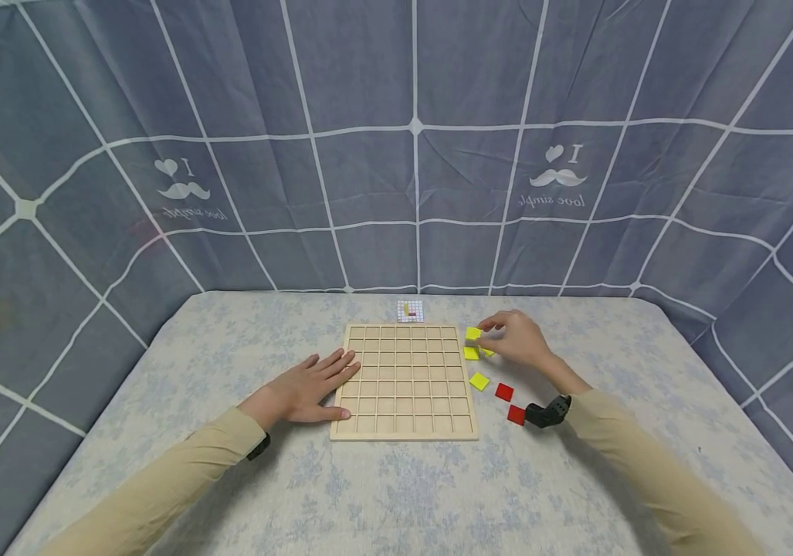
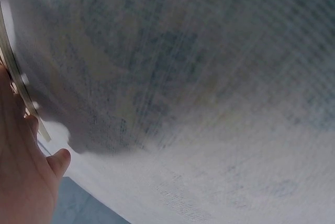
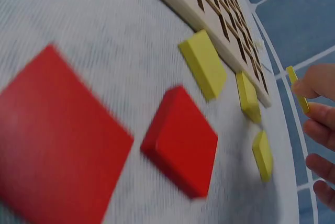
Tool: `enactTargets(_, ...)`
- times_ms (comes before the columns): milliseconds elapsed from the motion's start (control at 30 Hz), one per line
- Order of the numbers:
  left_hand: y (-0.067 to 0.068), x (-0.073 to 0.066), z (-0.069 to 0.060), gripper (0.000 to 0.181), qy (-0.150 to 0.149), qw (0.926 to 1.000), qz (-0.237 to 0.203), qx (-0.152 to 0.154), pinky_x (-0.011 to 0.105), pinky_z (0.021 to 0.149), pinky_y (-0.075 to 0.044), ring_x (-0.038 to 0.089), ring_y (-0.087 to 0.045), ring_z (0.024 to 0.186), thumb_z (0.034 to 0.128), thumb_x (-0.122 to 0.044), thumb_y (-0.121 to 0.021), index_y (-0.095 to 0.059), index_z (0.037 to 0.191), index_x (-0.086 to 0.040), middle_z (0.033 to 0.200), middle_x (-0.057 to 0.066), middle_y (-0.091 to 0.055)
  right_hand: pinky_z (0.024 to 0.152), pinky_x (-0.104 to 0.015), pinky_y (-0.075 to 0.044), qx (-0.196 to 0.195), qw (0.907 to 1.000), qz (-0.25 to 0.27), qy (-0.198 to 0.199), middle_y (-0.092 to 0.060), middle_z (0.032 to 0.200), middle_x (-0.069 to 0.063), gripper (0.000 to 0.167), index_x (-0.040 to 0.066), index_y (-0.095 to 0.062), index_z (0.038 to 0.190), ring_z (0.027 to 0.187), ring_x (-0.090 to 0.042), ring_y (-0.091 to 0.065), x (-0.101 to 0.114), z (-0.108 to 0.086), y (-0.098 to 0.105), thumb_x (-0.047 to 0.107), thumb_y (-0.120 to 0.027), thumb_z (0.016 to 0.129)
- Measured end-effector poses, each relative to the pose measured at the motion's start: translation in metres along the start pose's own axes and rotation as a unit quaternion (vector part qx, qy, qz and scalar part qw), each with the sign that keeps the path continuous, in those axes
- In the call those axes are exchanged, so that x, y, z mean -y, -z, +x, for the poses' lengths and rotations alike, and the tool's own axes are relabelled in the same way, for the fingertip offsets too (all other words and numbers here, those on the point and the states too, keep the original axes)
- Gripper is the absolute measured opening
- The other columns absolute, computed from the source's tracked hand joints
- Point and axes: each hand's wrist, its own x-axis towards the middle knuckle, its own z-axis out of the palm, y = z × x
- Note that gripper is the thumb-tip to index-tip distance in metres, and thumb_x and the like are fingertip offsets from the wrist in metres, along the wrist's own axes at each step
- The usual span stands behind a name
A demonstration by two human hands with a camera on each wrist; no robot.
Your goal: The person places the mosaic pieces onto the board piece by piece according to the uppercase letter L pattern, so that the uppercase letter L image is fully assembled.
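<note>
A square wooden grid board (image 1: 408, 381) lies on the table, its compartments bare. My left hand (image 1: 306, 388) rests flat with spread fingers against the board's left edge; the left wrist view catches only part of this hand (image 2: 23, 161) beside the board's rim. Off the board's upper right corner, my right hand (image 1: 517, 338) pinches a yellow square tile (image 1: 473, 333) between thumb and finger. In the right wrist view that tile (image 3: 298, 89) is held edge-on above the table. Below it lie three more yellow tiles (image 3: 203, 64) and two red tiles (image 3: 180, 143).
A small printed pattern card (image 1: 410, 311) with a coloured grid lies behind the board. Patterned cloth (image 1: 396, 494) covers the table. A blue-grey curtain with white lines (image 1: 368, 185) hangs behind and at the sides.
</note>
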Motion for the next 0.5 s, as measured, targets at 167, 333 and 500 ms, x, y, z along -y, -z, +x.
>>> enactTargets(167, 0.001, -0.001, -0.001, 0.082, 0.001, 1.0, -0.004, 0.0, 0.056, 0.119, -0.016, 0.029, -0.011, 0.15, 0.0939, -0.062, -0.043, -0.017, 0.156, -0.016, 0.163, 0.009, -0.01, 0.073, -0.038, -0.051, 0.004, 0.9998, 0.015, 0.012, -0.073, 0.098, -0.004, 0.03, 0.011, -0.076, 0.103, 0.091, -0.022, -0.062, 0.016, 0.011, -0.009, 0.03, -0.075, 0.08)
enactTargets(333, 0.001, -0.001, -0.002, 0.082, 0.004, 1.0, -0.002, 0.005, 0.056, 0.119, -0.016, 0.028, -0.009, 0.151, 0.0943, -0.063, -0.042, -0.016, 0.156, -0.016, 0.163, 0.009, -0.009, 0.073, -0.036, -0.052, 0.013, 0.9992, 0.03, 0.022, -0.072, 0.098, -0.003, 0.03, 0.013, -0.076, 0.103, 0.09, -0.02, -0.062, 0.03, 0.02, -0.022, 0.031, -0.075, 0.08)
enactTargets(500, 0.001, -0.001, 0.0, 0.082, 0.002, 1.0, 0.001, 0.007, 0.055, 0.119, -0.016, 0.028, -0.009, 0.151, 0.0943, -0.063, -0.041, -0.015, 0.156, -0.016, 0.163, 0.008, -0.008, 0.072, -0.035, -0.053, 0.02, 0.9979, 0.049, 0.037, -0.072, 0.098, -0.004, 0.03, 0.013, -0.076, 0.103, 0.086, -0.019, -0.064, 0.046, 0.026, -0.032, 0.032, -0.077, 0.08)
